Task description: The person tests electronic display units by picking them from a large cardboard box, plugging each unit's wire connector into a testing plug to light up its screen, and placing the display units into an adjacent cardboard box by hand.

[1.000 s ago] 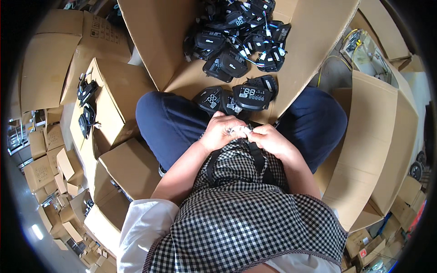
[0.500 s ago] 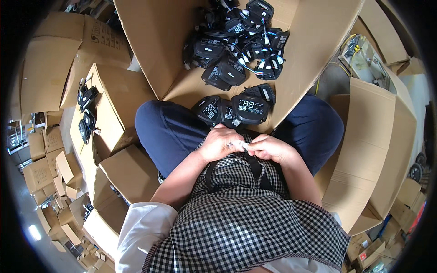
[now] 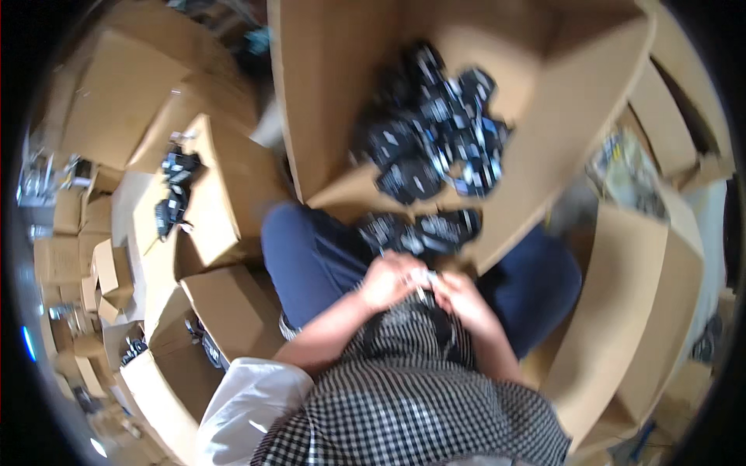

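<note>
My left hand (image 3: 391, 281) and my right hand (image 3: 461, 298) meet above my lap, fingers closed in a pinch. Between them is a small white connector (image 3: 423, 276), blurred, with what looks like a thin lead hanging below. Just beyond my fingers, black display units (image 3: 449, 230) lie at the near edge of a large cardboard box (image 3: 571, 116). Deeper inside that box is a heap of similar black units (image 3: 408, 180) with white plugs and coloured wires.
On a cardboard box top (image 3: 211, 210) at left rest several black units (image 3: 177, 190). An open box (image 3: 233, 307) stands by my left side, another open box (image 3: 614, 303) by my right. More cartons (image 3: 58, 260) are stacked at far left.
The whole view has shifted and blurred, so the box and my hands sit lower and further right in it. My hands stay together on the white connector.
</note>
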